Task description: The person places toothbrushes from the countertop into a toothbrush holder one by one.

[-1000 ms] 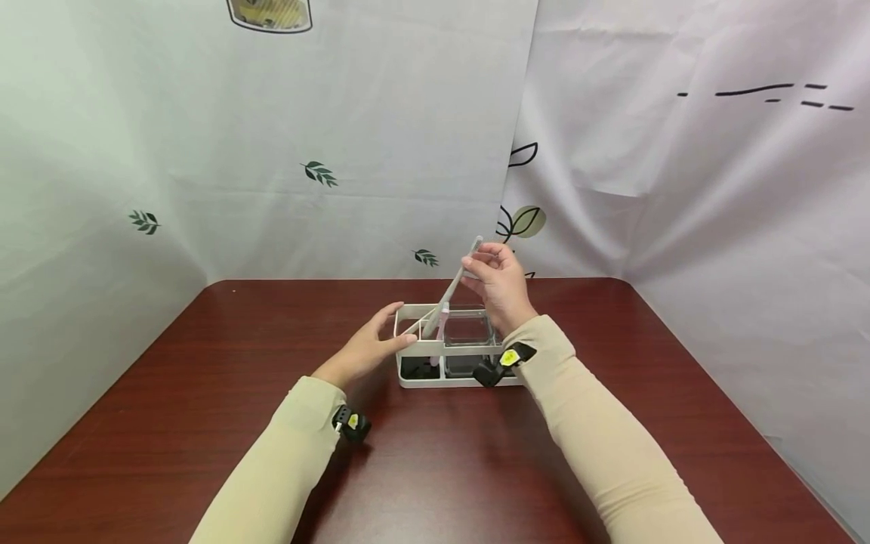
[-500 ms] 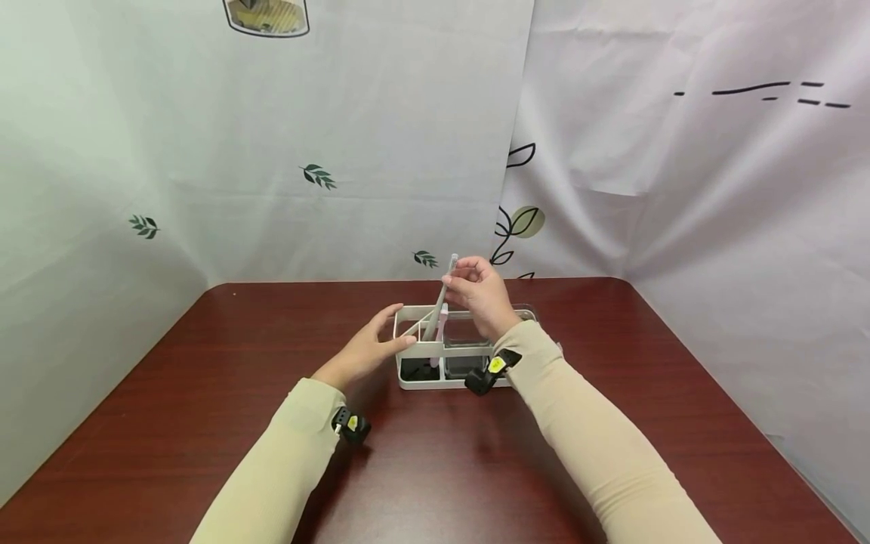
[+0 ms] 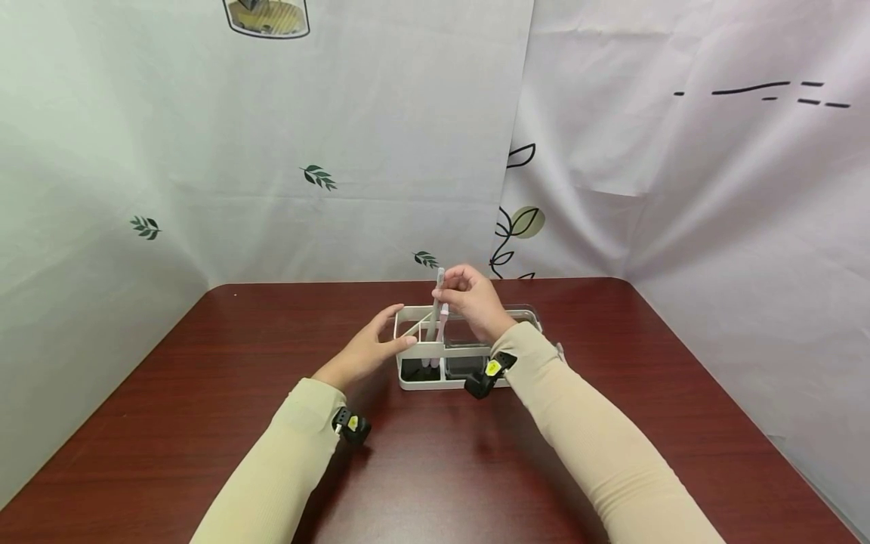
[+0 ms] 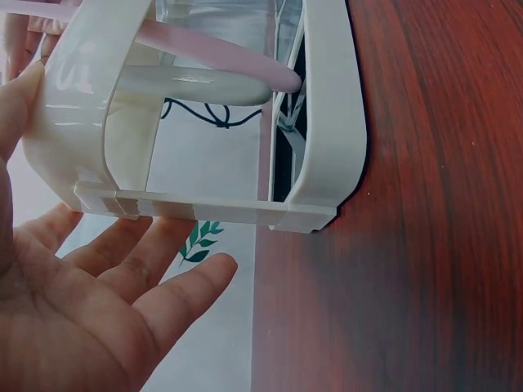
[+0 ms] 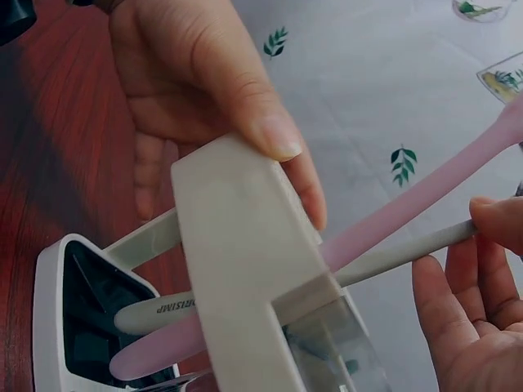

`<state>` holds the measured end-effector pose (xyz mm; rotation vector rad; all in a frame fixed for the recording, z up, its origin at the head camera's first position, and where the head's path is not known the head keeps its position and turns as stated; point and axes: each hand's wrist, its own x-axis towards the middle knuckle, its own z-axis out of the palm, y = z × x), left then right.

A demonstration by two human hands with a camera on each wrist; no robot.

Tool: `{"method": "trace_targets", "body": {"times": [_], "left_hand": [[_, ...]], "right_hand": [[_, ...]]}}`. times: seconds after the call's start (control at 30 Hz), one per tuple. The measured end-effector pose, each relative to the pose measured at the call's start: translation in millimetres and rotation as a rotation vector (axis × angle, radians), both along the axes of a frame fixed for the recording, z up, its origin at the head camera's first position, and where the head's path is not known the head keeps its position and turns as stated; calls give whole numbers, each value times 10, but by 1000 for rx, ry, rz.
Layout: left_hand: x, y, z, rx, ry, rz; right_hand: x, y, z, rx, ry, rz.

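Observation:
My right hand [image 3: 479,302] pinches a grey toothbrush [image 5: 400,257] near its head, between thumb and fingers. The brush stands almost upright inside a white toothbrush holder [image 3: 469,350], bristles up, its handle end low near the dark base tray. Beside it a pink toothbrush [image 5: 425,192] leans in the same small compartment. My left hand [image 3: 370,344] steadies the holder's left end, thumb on the near side of the upper rim and fingers around the far side. In the left wrist view, both rounded handle ends, grey [image 4: 204,86] and pink [image 4: 245,61], show beneath the rim.
The holder stands on a dark red wooden table [image 3: 435,468]. A clear cup [image 3: 465,366] fills the holder's section right of the brushes; my right forearm partly covers that end. White printed curtains [image 3: 374,113] hang behind the table's far edge.
My right hand has moved left and down with the grey toothbrush. The brush has gone from slanted to nearly upright, and its handle has sunk lower in the holder. The left hand has stayed put.

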<state>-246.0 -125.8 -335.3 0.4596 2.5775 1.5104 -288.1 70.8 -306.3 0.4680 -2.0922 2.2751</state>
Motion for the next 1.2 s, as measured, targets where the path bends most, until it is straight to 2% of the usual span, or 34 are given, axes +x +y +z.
{"method": "trace_targets", "body": {"times": [0.1,0.2,0.43,0.73,1.2], "left_hand": [[95,21,113,-3,-17,-8],[133,27,153,-1,-23,-11],[-127,-50,-138,14,-14,-12],[111,12,132,17,-25,-20],[119,10,123,29,-32,-17]], "right_hand": [[-7,-1,-28,25,6,6],[-5,-10,-42,33,19,18],[21,-18,-46,64,25,57],[21,-19,-60,84,14,30],[42,27,-69,122,-15,11]]}}
